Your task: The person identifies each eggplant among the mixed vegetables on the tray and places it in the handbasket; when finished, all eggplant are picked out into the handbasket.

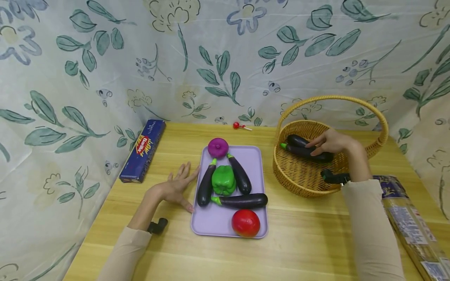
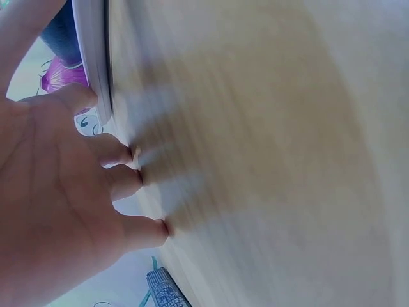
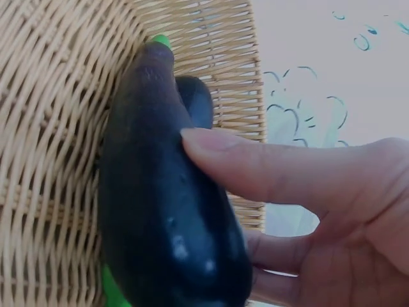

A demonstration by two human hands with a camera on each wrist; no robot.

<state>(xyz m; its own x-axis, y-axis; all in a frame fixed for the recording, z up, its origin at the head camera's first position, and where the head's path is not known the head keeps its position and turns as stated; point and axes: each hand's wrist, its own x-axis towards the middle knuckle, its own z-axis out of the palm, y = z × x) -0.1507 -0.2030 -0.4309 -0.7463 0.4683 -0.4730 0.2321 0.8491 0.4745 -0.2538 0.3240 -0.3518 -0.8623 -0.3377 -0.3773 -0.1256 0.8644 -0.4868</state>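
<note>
While the spread left hand [image 1: 177, 189] lies well apart between eight and nine o'clock, the right hand [image 1: 332, 142] pinches a glossy, blackish, elongated eggplant [image 1: 299, 150], its axis running nine-to-three.

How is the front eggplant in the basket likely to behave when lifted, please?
The front eggplant looks slippery, as its dark skin shines. It is probably stiff: no dent shows where the right hand touches it. Its rounded body might roll in the basket if released.
</note>
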